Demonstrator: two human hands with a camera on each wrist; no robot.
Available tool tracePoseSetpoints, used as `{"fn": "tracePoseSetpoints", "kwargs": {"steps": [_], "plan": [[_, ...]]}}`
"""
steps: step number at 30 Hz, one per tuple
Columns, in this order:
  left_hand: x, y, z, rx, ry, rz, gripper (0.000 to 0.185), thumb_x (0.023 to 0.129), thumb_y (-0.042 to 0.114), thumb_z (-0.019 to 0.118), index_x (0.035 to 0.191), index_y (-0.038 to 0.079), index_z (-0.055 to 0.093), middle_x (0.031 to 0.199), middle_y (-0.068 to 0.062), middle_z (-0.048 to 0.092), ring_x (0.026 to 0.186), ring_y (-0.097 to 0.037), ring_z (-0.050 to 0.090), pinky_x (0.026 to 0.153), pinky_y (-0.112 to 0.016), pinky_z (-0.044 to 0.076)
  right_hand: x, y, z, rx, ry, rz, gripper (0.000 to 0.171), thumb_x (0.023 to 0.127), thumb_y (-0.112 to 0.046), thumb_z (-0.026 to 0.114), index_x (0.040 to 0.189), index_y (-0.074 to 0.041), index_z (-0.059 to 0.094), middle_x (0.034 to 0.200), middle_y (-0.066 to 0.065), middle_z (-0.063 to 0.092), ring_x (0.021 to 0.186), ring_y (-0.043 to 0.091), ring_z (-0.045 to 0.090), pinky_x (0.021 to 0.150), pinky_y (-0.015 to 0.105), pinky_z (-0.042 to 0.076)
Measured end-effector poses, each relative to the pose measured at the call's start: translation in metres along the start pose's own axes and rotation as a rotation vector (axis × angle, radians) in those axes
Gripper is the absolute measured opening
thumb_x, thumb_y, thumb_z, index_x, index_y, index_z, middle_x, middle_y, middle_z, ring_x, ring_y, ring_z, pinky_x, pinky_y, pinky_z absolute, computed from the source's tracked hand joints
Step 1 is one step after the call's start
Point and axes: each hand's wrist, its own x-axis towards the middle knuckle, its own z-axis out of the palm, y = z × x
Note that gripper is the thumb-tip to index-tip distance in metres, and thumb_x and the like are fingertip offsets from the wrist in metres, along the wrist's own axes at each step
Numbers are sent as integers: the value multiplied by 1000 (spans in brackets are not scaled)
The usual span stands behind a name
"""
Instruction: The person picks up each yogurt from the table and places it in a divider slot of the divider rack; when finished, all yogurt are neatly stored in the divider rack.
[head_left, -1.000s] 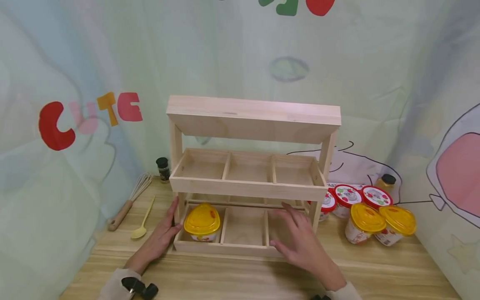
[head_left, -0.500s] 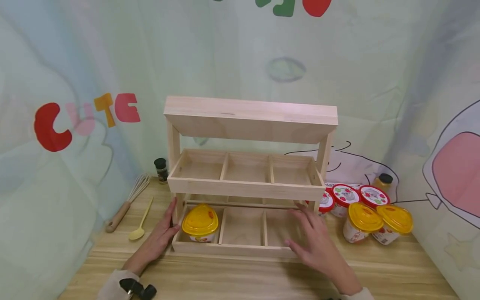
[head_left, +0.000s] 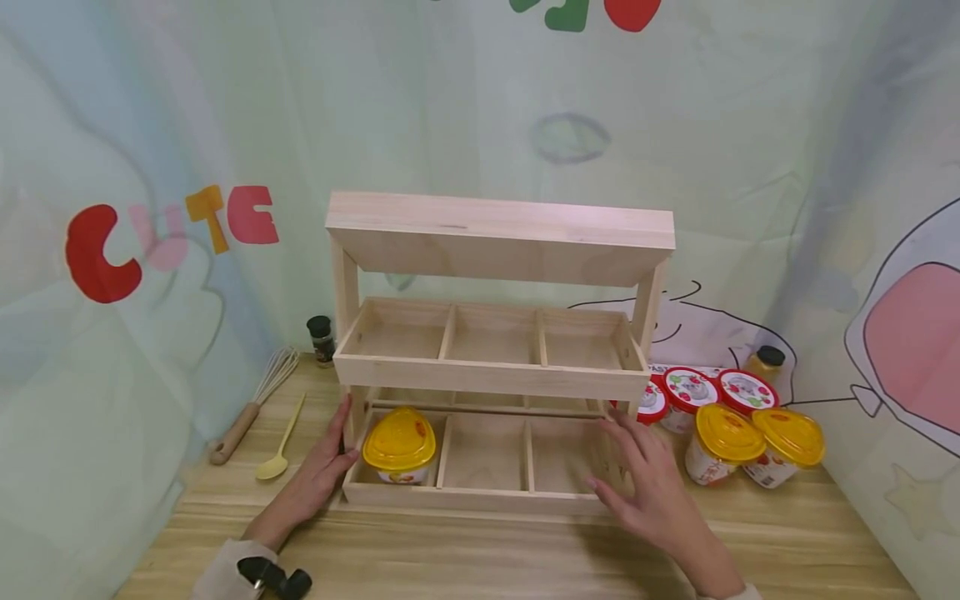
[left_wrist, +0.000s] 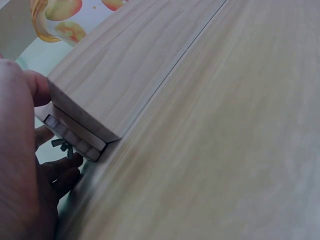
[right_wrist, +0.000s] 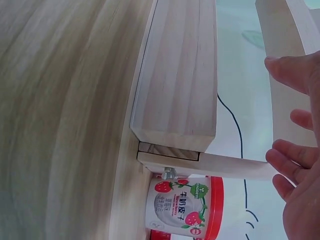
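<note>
A two-tier wooden rack (head_left: 491, 379) with divided trays stands in the middle of the table. My left hand (head_left: 321, 468) rests along its lower left side, fingers extended by the post. In the left wrist view, the left thumb touches the corner of the front board (left_wrist: 115, 85). My right hand (head_left: 651, 487) is beside the lower tray's right end, fingers spread and slightly bent with nothing in them. A tub with a yellow lid (head_left: 400, 442) sits in the lower tray's left compartment. The other lower compartments and the upper tray hold nothing.
Right of the rack stand several red-lidded tubs (head_left: 692, 388) and two yellow-lidded tubs, including a near one (head_left: 729, 437). Behind them is a black-capped jar (head_left: 767, 363). At left lie a whisk (head_left: 255, 404) and a yellow spoon (head_left: 279, 454); a dark spice jar (head_left: 321, 340) stands behind.
My right hand has moved right, from over the lower tray's right compartment to the tray's right end. The left hand stays against the rack's left side.
</note>
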Motion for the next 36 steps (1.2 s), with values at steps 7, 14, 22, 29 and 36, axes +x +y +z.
{"fn": "tracePoseSetpoints", "kwargs": {"steps": [7,14,22,29,36], "plan": [[0,-1,-1,-3,-13,-15,86,100,-4,54,173,13,12,171,39,6,146,26,14,112,3,16,-4,2,-6,-9,40,40,81,73,-19,95,147,-12,62,152,21,61,136,40,56,107,58,40],[2,-4,0,-2,-26,5,86,100,-6,53,173,11,10,173,37,4,149,25,12,114,2,15,-8,7,-10,-15,59,44,80,74,-19,94,147,-15,63,155,17,59,136,38,57,106,55,41],[0,-2,-1,-2,-30,-13,87,100,-5,54,173,12,9,173,37,3,149,25,12,113,3,15,-12,11,-15,-43,21,107,75,76,-17,95,143,-10,63,158,13,57,135,34,55,109,54,40],[-1,-1,-1,11,-28,-36,87,101,-3,54,173,14,9,171,37,4,147,26,13,112,3,17,-17,19,-21,-80,-1,150,80,75,-21,96,145,-8,60,156,21,55,139,42,51,107,67,40],[0,-3,-1,6,-31,-14,87,101,-5,54,173,11,9,173,36,3,149,25,11,113,3,15,-22,26,-23,-107,-10,212,83,75,-28,93,147,-10,57,164,27,44,146,53,38,108,80,27]]}}
